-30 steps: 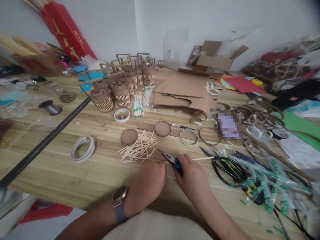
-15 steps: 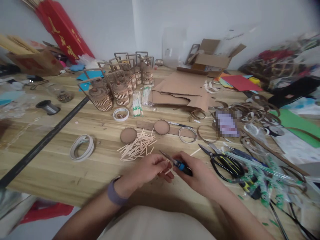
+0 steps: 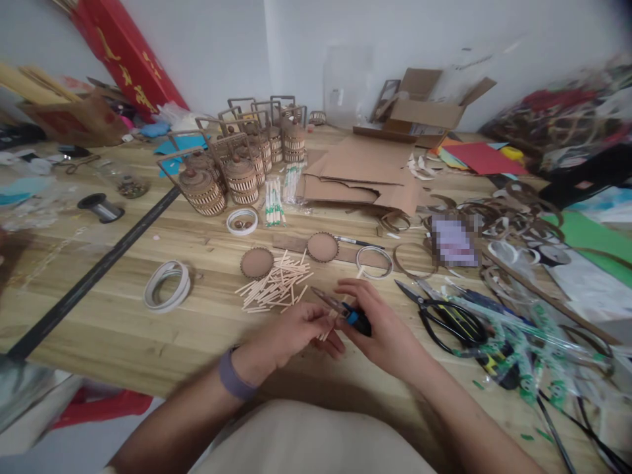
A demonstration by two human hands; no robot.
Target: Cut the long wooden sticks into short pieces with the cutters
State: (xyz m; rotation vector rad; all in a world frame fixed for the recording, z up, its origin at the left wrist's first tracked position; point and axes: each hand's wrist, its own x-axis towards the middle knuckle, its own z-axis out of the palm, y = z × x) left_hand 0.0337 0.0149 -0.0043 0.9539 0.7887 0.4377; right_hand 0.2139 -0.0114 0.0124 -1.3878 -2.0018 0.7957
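My right hand (image 3: 382, 326) is closed around pliers (image 3: 356, 318) with blue-and-black handles, their metal jaws pointing up and left. Close against it, my left hand (image 3: 299, 329) pinches thin wooden sticks (image 3: 323, 334), whose ends show between its fingers. The pliers' jaws cross just above the left fingertips; whether they grip a stick is hard to see. One pale stick end (image 3: 361, 271) shows just above the right fingers. Beyond the left hand lies a loose pile of wooden sticks (image 3: 271, 286), beside a brown disc with a notched rim (image 3: 257, 262).
A second notched disc (image 3: 322, 247) and a pale ring (image 3: 374, 262) lie ahead. White rings (image 3: 166, 286) sit at left. Black-handled scissors (image 3: 454, 322) and plastic wrappers (image 3: 528, 368) crowd the right. Several small handled baskets (image 3: 241, 181) stand behind, near torn cardboard (image 3: 358, 168).
The view shifts slightly. My right hand has turned and moved a little upward, with the pliers closer over my left fingers. The stick end right of it now shows above its fingers.
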